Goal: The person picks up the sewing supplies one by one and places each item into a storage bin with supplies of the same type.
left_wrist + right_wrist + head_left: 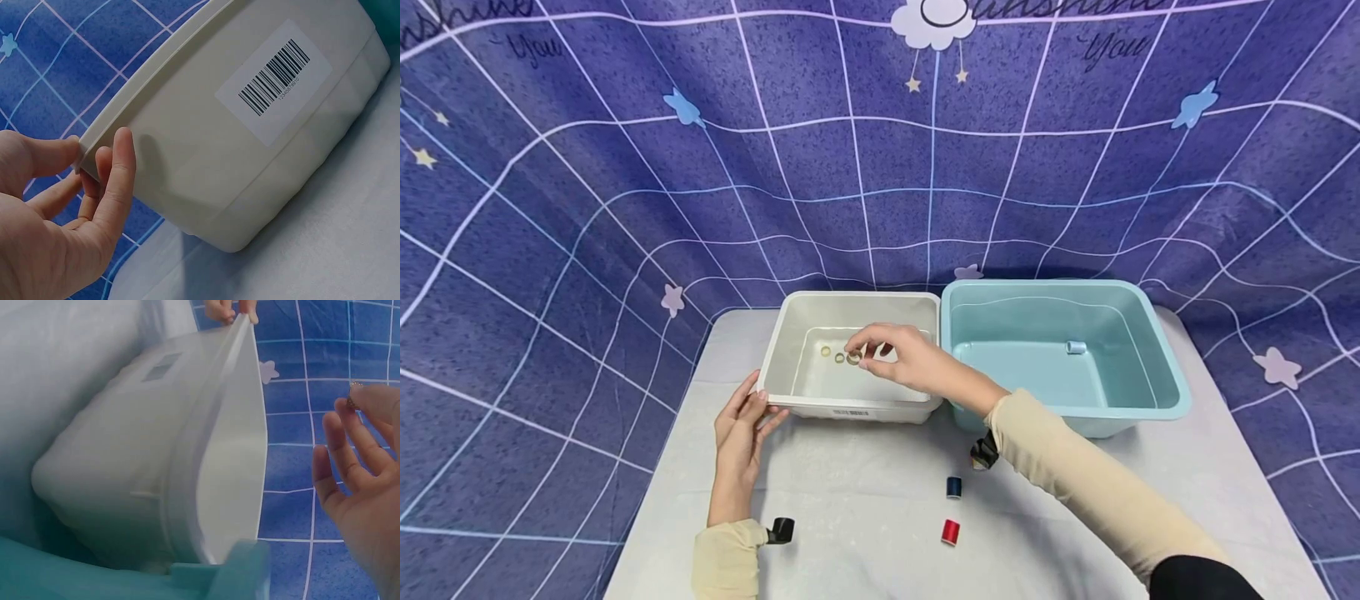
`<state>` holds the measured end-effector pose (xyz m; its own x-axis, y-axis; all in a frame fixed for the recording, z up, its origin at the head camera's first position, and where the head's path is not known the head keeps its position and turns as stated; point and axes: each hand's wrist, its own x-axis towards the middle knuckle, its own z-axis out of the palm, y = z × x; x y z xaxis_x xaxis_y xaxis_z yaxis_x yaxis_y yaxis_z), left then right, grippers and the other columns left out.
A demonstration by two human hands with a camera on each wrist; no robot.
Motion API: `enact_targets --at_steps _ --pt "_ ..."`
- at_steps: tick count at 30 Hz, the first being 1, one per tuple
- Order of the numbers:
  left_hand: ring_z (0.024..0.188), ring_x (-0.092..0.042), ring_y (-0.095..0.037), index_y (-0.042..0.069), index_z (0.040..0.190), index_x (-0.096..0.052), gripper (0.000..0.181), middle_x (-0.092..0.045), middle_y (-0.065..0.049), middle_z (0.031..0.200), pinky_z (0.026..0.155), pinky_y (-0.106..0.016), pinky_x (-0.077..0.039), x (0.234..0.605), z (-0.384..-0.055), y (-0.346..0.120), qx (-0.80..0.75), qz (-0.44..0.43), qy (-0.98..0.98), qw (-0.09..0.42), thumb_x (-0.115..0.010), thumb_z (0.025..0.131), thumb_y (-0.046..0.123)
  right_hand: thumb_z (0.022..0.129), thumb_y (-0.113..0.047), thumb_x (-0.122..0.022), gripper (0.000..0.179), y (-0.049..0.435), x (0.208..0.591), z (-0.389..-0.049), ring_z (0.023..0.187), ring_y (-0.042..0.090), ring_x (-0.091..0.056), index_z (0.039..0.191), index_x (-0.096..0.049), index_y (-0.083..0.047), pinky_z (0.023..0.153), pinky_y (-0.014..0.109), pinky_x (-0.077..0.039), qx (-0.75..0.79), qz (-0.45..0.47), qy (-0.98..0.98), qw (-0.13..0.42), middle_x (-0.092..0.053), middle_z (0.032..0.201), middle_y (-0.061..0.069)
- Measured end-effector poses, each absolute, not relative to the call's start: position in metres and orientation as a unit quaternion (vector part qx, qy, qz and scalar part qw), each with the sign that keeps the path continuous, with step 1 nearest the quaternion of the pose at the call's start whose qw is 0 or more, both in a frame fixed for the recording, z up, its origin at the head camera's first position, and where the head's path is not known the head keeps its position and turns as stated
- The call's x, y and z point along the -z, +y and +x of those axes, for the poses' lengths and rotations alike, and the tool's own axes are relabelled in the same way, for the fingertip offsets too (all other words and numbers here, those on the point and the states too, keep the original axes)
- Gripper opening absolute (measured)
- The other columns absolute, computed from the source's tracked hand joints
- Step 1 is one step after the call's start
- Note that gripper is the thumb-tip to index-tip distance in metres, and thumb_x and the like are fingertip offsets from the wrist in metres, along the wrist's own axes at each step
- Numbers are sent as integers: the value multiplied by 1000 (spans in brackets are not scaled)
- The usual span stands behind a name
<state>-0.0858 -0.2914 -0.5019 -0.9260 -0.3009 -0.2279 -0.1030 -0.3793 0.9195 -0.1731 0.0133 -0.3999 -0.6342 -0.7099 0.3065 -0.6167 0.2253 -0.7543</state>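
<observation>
My left hand (pixel 741 429) grips the near left corner of a white plastic bin (pixel 850 402), thumb on the rim and fingers below it; the left wrist view shows this hand (pixel 69 206) close. Over the inside of that bin, my right hand (pixel 904 357) pinches a small gold-coloured ring (pixel 354 395) between thumb and forefinger. In the right wrist view the other fingers of this hand (pixel 369 462) are spread. Two more rings lie on the bin's floor left of the fingertips, one pale gold ring (pixel 825 351) and one darker ring (pixel 839 358).
A teal bin (pixel 1067 412) stands against the white bin's right side, with a light blue thread spool (pixel 1076 347) inside. In front, on the white-covered table (pixel 850 500), are a navy spool (pixel 953 487) and a red spool (pixel 951 532). A patterned blue curtain (pixel 880 167) hangs behind.
</observation>
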Motion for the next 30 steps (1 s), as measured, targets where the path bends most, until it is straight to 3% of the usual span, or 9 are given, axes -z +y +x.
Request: enact_targets --at_steps 13,20,30 --pt "83 -66 -11 10 159 -43 56 -60 1 97 81 -27 -65 503 -87 -292 816 182 -546 58 -60 105 9 99 -7 -69 25 -15 392 -214 99 21 -70 123 -71 -4 91 38 -59 456 -408 789 63 -76 114 7" --pt "81 -66 -10 10 158 -44 55 -60 1 97 80 -26 -65 505 -87 -292 813 177 -551 63 -59 106 8 99 -7 -70 23 -36 392 -240 101 20 -70 121 -72 -8 93 36 -59 457 -406 789 64 -76 116 6" --pt "80 -66 -8 11 159 -44 55 -60 3 96 81 -24 -64 504 -89 -293 818 184 -542 55 -59 106 6 99 -8 -70 24 -60 400 -269 103 21 -71 123 -72 -8 88 25 -57 439 -394 803 82 -77 118 6"
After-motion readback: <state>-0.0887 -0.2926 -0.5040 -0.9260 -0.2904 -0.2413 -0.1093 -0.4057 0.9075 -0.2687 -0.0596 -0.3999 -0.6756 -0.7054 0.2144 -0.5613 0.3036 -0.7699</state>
